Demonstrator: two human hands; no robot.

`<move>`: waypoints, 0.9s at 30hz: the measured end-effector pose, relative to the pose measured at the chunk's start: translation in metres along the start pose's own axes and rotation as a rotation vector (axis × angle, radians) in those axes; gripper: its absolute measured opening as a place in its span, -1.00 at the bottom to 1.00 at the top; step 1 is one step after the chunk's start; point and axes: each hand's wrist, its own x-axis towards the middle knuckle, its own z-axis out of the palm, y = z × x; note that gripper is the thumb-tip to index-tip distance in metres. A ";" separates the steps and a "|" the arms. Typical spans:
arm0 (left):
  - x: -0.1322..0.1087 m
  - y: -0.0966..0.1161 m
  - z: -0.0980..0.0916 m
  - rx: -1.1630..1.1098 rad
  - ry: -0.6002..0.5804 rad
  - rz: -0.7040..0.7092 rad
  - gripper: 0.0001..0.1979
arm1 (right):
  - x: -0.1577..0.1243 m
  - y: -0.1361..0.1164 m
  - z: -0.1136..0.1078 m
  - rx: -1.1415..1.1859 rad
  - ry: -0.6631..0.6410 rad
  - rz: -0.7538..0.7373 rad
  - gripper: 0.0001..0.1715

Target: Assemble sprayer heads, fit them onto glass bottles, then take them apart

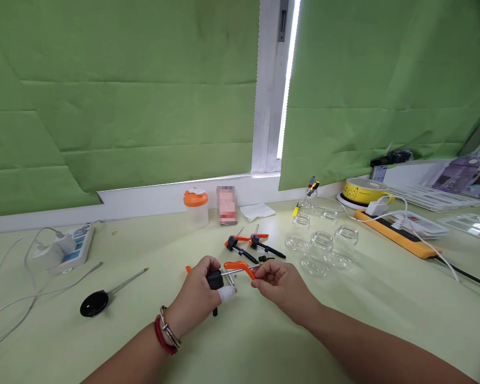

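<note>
My left hand, with a white wrap on one finger, is closed around a black part that has a metal rod coming out of it. My right hand pinches the lower end of a bent orange piece near the rod's far end. The fingers partly hide where rod and orange piece meet. Just beyond my hands lie two similar black and orange assemblies with metal rods, one on the left and one on the right. Small black bits lie close by.
Several clear glass jars stand to the right, one holding tools. An orange-lidded cup and a white tissue are at the back. Leftward lie a black round-headed rod and a white power strip. An orange power strip lies right.
</note>
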 end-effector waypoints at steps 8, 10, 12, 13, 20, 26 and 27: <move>0.000 0.004 -0.002 -0.295 -0.015 -0.033 -0.52 | 0.003 0.000 -0.003 0.432 -0.073 0.083 -0.60; 0.000 0.001 -0.001 -0.344 -0.046 -0.004 -0.55 | 0.003 0.002 -0.003 0.430 -0.123 0.077 -0.56; -0.001 0.001 -0.001 -0.393 -0.100 0.019 -0.61 | 0.002 0.004 -0.003 0.413 -0.152 0.050 -0.58; -0.002 0.001 -0.001 -0.414 -0.123 0.025 -0.63 | 0.002 0.006 -0.003 0.408 -0.168 0.036 -0.60; -0.005 0.007 -0.001 -0.448 -0.202 0.042 -0.63 | 0.002 0.008 -0.002 0.443 -0.188 -0.010 -0.66; -0.008 0.005 0.000 -0.356 -0.233 0.069 -0.63 | -0.001 0.002 -0.002 0.367 -0.265 -0.023 -0.73; -0.009 0.005 0.000 -0.337 -0.231 0.074 -0.62 | -0.001 0.001 -0.001 0.358 -0.276 -0.030 -0.73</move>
